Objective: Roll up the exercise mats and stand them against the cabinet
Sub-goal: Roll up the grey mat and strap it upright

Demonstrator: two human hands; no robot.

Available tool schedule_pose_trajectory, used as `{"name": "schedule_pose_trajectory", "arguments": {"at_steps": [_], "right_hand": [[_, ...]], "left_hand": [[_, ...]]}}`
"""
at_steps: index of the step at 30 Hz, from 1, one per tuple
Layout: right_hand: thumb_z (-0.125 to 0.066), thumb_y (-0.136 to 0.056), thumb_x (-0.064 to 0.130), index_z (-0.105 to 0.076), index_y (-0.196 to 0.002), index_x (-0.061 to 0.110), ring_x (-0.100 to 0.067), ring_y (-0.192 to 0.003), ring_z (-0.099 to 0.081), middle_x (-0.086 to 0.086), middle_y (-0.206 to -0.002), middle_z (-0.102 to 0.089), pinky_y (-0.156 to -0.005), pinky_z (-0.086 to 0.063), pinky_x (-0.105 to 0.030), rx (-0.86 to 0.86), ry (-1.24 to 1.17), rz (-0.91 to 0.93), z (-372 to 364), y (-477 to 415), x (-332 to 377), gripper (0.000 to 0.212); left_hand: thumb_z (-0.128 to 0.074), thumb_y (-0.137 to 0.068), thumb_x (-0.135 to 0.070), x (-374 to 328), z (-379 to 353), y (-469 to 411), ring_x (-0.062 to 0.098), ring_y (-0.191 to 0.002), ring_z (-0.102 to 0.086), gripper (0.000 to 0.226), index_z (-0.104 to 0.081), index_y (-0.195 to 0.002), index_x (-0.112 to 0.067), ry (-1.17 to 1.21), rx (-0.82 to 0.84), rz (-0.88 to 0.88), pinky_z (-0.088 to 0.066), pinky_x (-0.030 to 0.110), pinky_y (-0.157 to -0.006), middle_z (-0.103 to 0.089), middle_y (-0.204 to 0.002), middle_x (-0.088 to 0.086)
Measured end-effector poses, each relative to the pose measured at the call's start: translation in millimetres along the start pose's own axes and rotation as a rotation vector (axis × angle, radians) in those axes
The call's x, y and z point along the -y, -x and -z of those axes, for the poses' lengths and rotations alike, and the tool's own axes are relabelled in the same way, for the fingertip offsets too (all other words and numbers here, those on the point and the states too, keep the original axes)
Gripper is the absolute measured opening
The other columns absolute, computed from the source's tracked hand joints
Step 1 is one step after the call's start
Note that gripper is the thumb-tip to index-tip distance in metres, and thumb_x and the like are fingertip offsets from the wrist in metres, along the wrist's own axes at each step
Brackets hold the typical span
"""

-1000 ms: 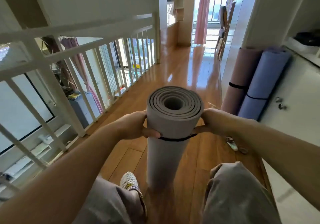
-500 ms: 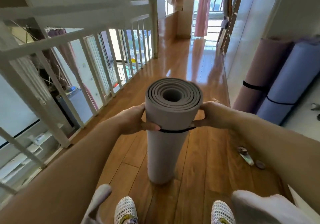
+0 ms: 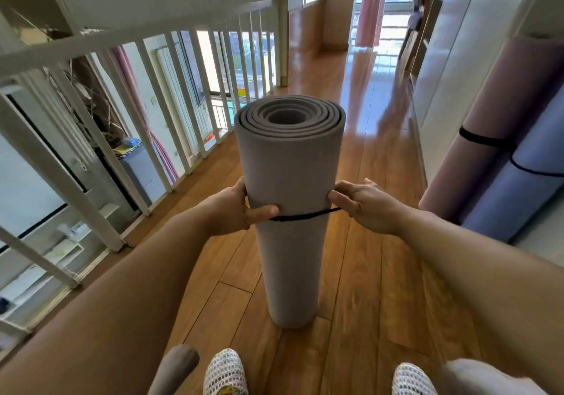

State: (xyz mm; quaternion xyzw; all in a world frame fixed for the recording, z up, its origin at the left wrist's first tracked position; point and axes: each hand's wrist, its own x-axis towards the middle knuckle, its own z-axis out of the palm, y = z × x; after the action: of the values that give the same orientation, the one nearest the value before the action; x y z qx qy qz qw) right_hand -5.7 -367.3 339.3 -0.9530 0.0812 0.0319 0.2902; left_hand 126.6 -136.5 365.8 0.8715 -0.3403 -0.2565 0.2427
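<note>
A grey mat (image 3: 290,181) stands rolled and upright on the wood floor (image 3: 366,287), just ahead of the person's white shoes (image 3: 224,373). The left grip (image 3: 235,208) is wrapped round the roll, thumb across the front at the black band (image 3: 299,217). The right grip (image 3: 363,205) seems to pinch that band, pulled slightly off the mat's side. On the right, a pink mat (image 3: 500,113) and a blue mat (image 3: 525,187), both banded, lean against the cabinet (image 3: 451,58).
</note>
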Motion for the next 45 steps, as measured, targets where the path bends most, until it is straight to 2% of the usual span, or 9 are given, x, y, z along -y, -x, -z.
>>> {"name": "schedule_pose_trajectory", "arguments": {"at_steps": [5, 10, 18, 23, 28, 31, 37, 42, 45], "right_hand": [[-0.011, -0.058, 0.099, -0.047, -0.136, 0.030, -0.016, -0.137, -0.032, 0.019, -0.127, -0.054, -0.119, -0.001, -0.049, 0.051, -0.195, -0.061, -23, -20, -8, 0.111], [-0.036, -0.044, 0.102, -0.044, -0.142, 0.026, -0.023, -0.130, -0.042, 0.005, -0.141, -0.048, -0.110, -0.036, -0.045, 0.064, -0.526, -0.164, -48, -17, -19, 0.124], [-0.045, -0.026, 0.101, -0.033, -0.148, 0.021, -0.016, -0.138, -0.030, 0.005, -0.148, -0.038, -0.112, -0.024, -0.037, 0.092, -0.715, -0.218, -78, -16, -26, 0.146], [-0.049, -0.039, 0.098, -0.044, -0.140, 0.020, -0.011, -0.130, -0.040, 0.008, -0.140, -0.047, -0.105, -0.031, -0.029, 0.022, -0.810, -0.177, -88, -23, -35, 0.128], [-0.044, -0.067, 0.087, -0.065, -0.115, 0.015, -0.016, -0.095, -0.067, 0.002, -0.117, -0.067, -0.084, -0.054, -0.035, -0.091, -0.622, -0.150, -74, -18, -37, 0.090], [-0.052, -0.088, 0.052, -0.061, -0.121, 0.017, -0.012, -0.088, -0.069, 0.002, -0.118, -0.067, -0.083, -0.057, -0.034, -0.162, -0.508, -0.105, -49, -7, -32, 0.050], [-0.078, -0.073, 0.033, -0.003, -0.147, 0.031, -0.024, -0.131, -0.044, -0.004, -0.154, -0.028, -0.094, -0.051, -0.033, -0.572, -0.336, 0.294, 5, 10, 12, 0.105], [-0.071, -0.073, 0.024, -0.013, -0.144, 0.042, -0.011, -0.143, -0.017, 0.008, -0.156, -0.018, -0.109, -0.032, -0.036, -0.524, -0.127, 0.348, 47, 44, 47, 0.094], [-0.072, -0.073, 0.035, -0.030, -0.133, 0.046, -0.012, -0.142, -0.013, 0.006, -0.156, -0.013, -0.106, -0.033, -0.032, -0.375, 0.038, 0.347, 61, 69, 63, 0.074]], "left_hand": [[-0.056, -0.057, -0.077, 19, -14, -8, 0.012, -0.090, -0.059, 0.111, -0.010, -0.148, -0.035, 0.061, 0.016, 0.046, -0.053, 0.034, -0.084, -0.046, -0.129, -0.005], [-0.055, -0.050, -0.087, 31, -41, -12, 0.020, -0.106, -0.055, 0.118, -0.010, -0.147, -0.038, 0.176, 0.023, 0.102, -0.048, 0.044, -0.097, -0.046, -0.125, -0.006], [-0.051, -0.078, -0.071, 47, -78, -16, 0.026, -0.136, -0.035, 0.100, 0.005, -0.151, -0.032, 0.153, 0.041, 0.225, -0.033, 0.038, -0.105, -0.033, -0.151, 0.003], [-0.047, -0.077, -0.074, 49, -84, -24, 0.025, -0.131, -0.040, 0.096, -0.001, -0.151, -0.032, 0.127, 0.007, 0.192, -0.036, 0.031, -0.093, -0.038, -0.147, 0.002], [-0.045, -0.066, -0.083, 45, -83, -25, 0.024, -0.127, -0.046, 0.103, -0.009, -0.149, -0.036, 0.108, -0.015, 0.168, -0.041, 0.039, -0.102, -0.043, -0.145, -0.001], [-0.051, -0.075, -0.075, 39, -82, -23, 0.024, -0.127, -0.048, 0.097, -0.005, -0.151, -0.036, 0.067, -0.022, 0.166, -0.040, 0.040, -0.102, -0.039, -0.148, -0.003], [-0.065, -0.079, -0.057, 18, -83, -14, 0.020, -0.135, -0.038, 0.091, -0.016, -0.151, -0.029, 0.058, 0.001, 0.122, -0.035, 0.036, -0.107, -0.037, -0.150, -0.004], [-0.063, -0.090, -0.021, 3, -69, 6, 0.018, -0.126, -0.045, 0.060, -0.037, -0.145, -0.021, -0.170, -0.045, 0.070, -0.042, 0.029, -0.102, -0.039, -0.146, -0.001], [-0.046, -0.096, -0.006, -25, -42, 27, 0.020, -0.112, -0.055, 0.042, -0.045, -0.137, -0.016, 0.264, -0.234, 0.088, -0.050, 0.035, -0.090, -0.049, -0.138, 0.005]]}}
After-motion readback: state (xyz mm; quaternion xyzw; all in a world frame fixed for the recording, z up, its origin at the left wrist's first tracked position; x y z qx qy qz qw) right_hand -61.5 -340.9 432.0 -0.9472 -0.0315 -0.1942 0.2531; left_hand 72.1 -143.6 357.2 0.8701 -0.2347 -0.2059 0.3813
